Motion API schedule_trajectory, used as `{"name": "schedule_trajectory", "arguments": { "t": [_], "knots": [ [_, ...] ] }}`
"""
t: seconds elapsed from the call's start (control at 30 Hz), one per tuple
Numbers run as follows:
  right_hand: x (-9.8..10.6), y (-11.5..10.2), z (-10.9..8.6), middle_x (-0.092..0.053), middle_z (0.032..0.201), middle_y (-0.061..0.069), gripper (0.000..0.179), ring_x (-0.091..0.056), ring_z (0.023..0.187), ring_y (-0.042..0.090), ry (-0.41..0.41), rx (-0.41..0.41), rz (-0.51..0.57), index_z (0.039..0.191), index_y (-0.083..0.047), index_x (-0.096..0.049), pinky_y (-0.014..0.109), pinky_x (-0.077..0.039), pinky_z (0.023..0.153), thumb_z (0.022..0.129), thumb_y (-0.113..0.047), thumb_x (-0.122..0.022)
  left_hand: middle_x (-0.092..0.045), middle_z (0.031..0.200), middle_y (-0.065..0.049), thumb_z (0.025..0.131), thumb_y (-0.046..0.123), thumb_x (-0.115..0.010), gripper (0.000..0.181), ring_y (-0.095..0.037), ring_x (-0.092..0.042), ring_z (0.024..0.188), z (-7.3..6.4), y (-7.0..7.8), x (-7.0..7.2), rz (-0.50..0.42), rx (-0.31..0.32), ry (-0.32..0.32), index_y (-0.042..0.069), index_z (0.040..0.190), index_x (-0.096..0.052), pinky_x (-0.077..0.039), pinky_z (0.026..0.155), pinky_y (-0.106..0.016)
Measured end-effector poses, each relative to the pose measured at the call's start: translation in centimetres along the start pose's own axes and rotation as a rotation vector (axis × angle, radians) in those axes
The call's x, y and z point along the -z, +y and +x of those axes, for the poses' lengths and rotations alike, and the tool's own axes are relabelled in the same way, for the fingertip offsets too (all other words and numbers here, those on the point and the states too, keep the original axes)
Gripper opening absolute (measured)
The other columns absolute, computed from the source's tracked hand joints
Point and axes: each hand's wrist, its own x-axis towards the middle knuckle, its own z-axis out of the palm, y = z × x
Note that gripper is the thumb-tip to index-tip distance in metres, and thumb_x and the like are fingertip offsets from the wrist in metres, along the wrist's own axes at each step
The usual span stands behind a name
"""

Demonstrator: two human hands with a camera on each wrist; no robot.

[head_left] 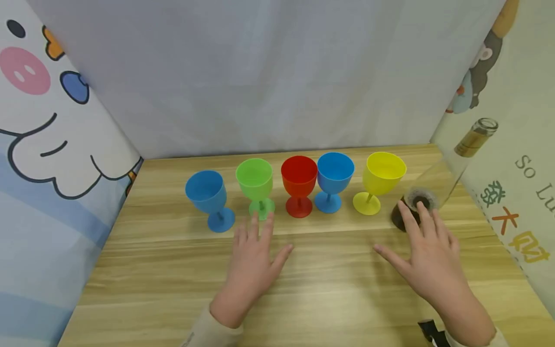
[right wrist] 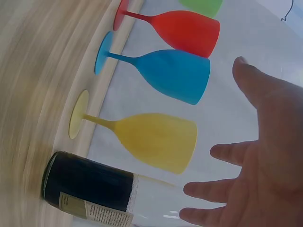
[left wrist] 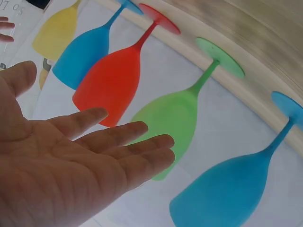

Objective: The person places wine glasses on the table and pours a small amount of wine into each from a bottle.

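Several plastic goblets stand upright in a row: a blue goblet (head_left: pixel 205 192) at the left, then a green goblet (head_left: pixel 255 179), a red goblet (head_left: pixel 299 177), a second blue goblet (head_left: pixel 335 173) and a yellow goblet (head_left: pixel 383 174). Right of them is a clear glass bottle (head_left: pixel 448 180) with dark liquid in its lower part; a label shows in the right wrist view. My left hand (head_left: pixel 256 260), fingers spread, is in front of the green goblet and holds nothing. My right hand (head_left: pixel 429 255) is also spread and holds nothing, nearest the bottle, partly covering its base.
The wooden table (head_left: pixel 303 299) ends at a pale grey cloth (head_left: pixel 277 77) behind the goblets. Printed cloths with cartoon figures hang at the left and right. A small black object (head_left: pixel 428 330) shows beside the right wrist.
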Motion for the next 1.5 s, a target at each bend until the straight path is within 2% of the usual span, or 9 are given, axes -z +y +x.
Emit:
{"name": "schedule_trajectory", "arguments": {
  "t": [0.2,0.33,0.57,0.7,0.9,1.03,1.2,1.5],
  "knots": [
    [0.4,0.4,-0.1,-0.016,0.161,0.03,0.099,-0.015,0.143,0.057,0.062,0.002,0.045,0.164,-0.017,-0.015,0.085,-0.014,0.095,0.092,-0.058,-0.068,-0.027,0.16,-0.026,0.098,0.053,-0.061,0.08,-0.053,-0.024,0.143,0.5,1.0,-0.2,-0.061,-0.057,0.011,0.009,0.159,-0.033,-0.026,0.112,-0.063],
    [0.5,1.0,-0.1,-0.022,0.159,0.03,0.096,-0.024,0.139,0.058,0.119,0.004,0.069,0.163,-0.012,-0.018,0.085,-0.019,0.094,0.093,-0.052,-0.07,-0.025,0.162,-0.024,0.099,0.053,-0.06,0.079,-0.052,-0.023,0.144,0.8,1.7,-0.4,-0.1,-0.062,-0.012,0.011,0.159,-0.033,-0.025,0.113,-0.063],
    [0.9,2.3,-0.2,-0.026,0.158,0.031,0.093,-0.028,0.138,0.057,0.262,-0.029,0.193,0.162,-0.006,-0.02,0.073,-0.019,0.108,0.094,-0.04,-0.073,-0.03,0.159,-0.024,0.1,0.05,-0.059,0.077,-0.048,-0.029,0.143,1.2,2.8,-0.9,-0.178,-0.106,-0.022,0.008,0.159,-0.032,-0.027,0.112,-0.062],
    [0.9,3.0,0.0,-0.028,0.158,0.028,0.09,-0.029,0.139,0.055,0.34,-0.061,0.27,0.162,-0.007,-0.02,0.069,-0.021,0.11,0.094,-0.034,-0.074,-0.032,0.159,-0.021,0.1,0.048,-0.059,0.076,-0.043,-0.031,0.143,1.5,3.4,-1.3,-0.241,-0.127,-0.042,0.007,0.158,-0.032,-0.032,0.111,-0.058],
    [1.0,3.9,0.3,-0.023,0.161,0.026,0.092,-0.023,0.144,0.052,0.324,-0.11,0.312,0.163,-0.009,-0.015,0.069,-0.018,0.111,0.095,-0.035,-0.072,-0.033,0.16,-0.016,0.101,0.046,-0.059,0.075,-0.036,-0.035,0.143,1.7,4.5,-1.8,-0.309,-0.143,-0.086,0.006,0.158,-0.033,-0.038,0.109,-0.053],
    [0.8,4.4,0.8,-0.022,0.161,0.027,0.094,-0.022,0.144,0.051,0.324,-0.127,0.318,0.163,-0.009,-0.012,0.068,-0.017,0.112,0.095,-0.036,-0.071,-0.036,0.159,-0.015,0.101,0.042,-0.06,0.071,-0.036,-0.036,0.143,2.0,5.1,-2.1,-0.388,-0.166,-0.069,0.003,0.156,-0.036,-0.036,0.11,-0.052],
    [0.6,4.9,1.4,-0.022,0.162,0.026,0.096,-0.022,0.145,0.05,0.324,-0.158,0.358,0.163,-0.009,-0.01,0.067,-0.017,0.113,0.095,-0.036,-0.072,-0.04,0.156,-0.015,0.102,0.038,-0.06,0.067,-0.035,-0.039,0.141,2.2,5.6,-2.7,-0.44,-0.204,-0.046,0.0,0.153,-0.038,-0.037,0.11,-0.051],
    [0.2,6.0,2.3,-0.02,0.162,0.026,0.097,-0.02,0.146,0.049,0.318,-0.203,0.408,0.163,-0.009,-0.007,0.069,-0.017,0.111,0.096,-0.036,-0.071,-0.042,0.155,-0.013,0.102,0.035,-0.06,0.064,-0.03,-0.038,0.143,2.7,6.3,-3.8,-0.506,-0.19,-0.072,0.002,0.153,-0.038,-0.035,0.112,-0.047]
  ]
}}
